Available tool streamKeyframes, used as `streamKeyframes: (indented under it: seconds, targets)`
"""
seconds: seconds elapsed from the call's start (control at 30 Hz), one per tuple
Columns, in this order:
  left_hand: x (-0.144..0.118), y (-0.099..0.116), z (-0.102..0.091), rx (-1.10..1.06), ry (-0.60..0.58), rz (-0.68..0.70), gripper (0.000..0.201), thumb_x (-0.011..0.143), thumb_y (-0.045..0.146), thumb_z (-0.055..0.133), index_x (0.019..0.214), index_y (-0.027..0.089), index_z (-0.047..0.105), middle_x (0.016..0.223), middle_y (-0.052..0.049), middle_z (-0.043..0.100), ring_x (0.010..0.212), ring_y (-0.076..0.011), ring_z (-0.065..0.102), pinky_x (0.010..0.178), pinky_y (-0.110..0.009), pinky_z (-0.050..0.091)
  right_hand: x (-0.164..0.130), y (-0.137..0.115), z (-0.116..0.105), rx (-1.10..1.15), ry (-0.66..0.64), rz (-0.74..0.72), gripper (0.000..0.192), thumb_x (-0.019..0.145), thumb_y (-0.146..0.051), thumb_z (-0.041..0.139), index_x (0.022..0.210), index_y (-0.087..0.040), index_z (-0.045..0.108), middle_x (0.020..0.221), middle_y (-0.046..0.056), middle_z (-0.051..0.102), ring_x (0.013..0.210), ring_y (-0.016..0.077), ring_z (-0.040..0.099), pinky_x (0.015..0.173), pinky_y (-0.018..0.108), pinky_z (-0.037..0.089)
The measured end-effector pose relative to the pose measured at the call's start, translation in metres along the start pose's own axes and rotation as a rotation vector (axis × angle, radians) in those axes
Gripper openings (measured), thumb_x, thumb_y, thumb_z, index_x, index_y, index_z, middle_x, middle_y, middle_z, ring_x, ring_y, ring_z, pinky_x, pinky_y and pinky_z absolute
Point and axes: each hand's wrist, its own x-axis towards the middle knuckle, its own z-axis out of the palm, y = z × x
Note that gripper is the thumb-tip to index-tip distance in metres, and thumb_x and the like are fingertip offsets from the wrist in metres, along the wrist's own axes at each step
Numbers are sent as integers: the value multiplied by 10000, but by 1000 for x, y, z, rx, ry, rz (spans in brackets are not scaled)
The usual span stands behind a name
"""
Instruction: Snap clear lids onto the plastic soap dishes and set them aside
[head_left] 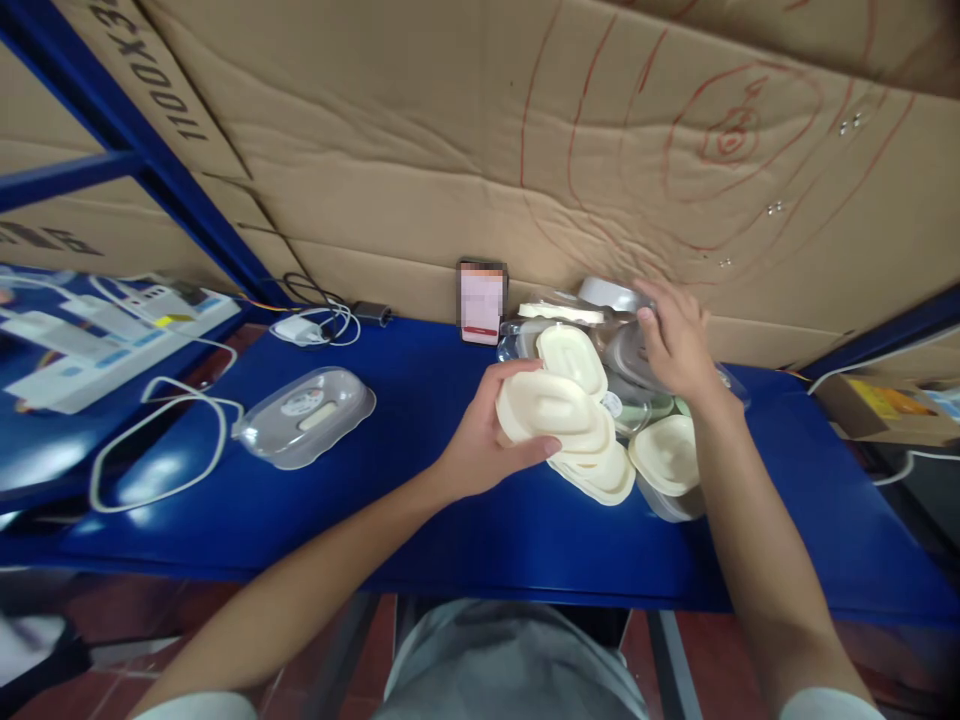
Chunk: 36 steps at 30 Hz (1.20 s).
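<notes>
The left hand (484, 440) is gripping an oval cream piece (551, 410) by its left end, thumb on the near edge and fingers curling round the far side. Its long axis is running roughly left to right, and it is lying to the left and near side of the right hand (679, 340) — the left is plainly the nearer one. The right hand is hovering over or resting on the pile's far right, fingers part-curled and thumb apart, beside a whitish container (611, 293); whether it is gripping anything, I cannot tell.

More cream pieces (611, 480) are fanning out just below the held one. At near right, another cream lid (667, 455) is sitting on a clear container (675, 507). Well apart on the left, a clear labelled container (307, 415) is lying on the blue table (420, 540) — its contents are unclear.
</notes>
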Motion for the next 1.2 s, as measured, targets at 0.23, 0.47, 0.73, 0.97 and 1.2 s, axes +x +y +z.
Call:
streamKeyframes:
  seconds: [0.23,0.47,0.73,0.97,1.2]
  targets:
    - [3,-6,-3,-50,84,-17,680,872,567,870,1389,287,527,1468,-116,601,1270,-278,645,1066,-467,559,1,-21,-18,32,-35,-13,521,1134,-541,367,1517,-266,590,1615,150,562,1530,340,487,1223,598,380]
    - [7,-5,-4,-57,121,20,605,905,566,839,1344,280,538,1391,-92,656,1163,-239,683,977,-414,589,3,-17,-40,44,-25,-16,484,1109,-559,504,1471,-273,652,1606,152,590,1518,301,520,1249,526,367]
    - [7,0,-3,-77,123,-5,598,909,583,826,1347,286,547,1378,-94,673,1183,-252,688,991,-435,590,-7,65,-70,3,36,241,667,1038,-767,456,1305,-228,744,1236,222,787,1062,360,770,888,564,601]
    - [3,-9,-5,-182,130,-71,617,922,658,783,1347,284,538,1434,-113,662,1241,-266,696,1062,-467,577,-18,-101,-61,362,-364,-374,399,1051,-498,667,1416,-339,674,1454,35,722,1340,270,696,1145,508,598]
    - [11,-19,-11,-241,92,-62,764,952,767,667,1544,386,369,1635,-134,495,1408,-302,625,1098,-520,585,-18,-115,-21,197,-120,-422,308,1076,-219,547,1270,-336,756,1403,6,755,1309,246,711,1090,466,593]
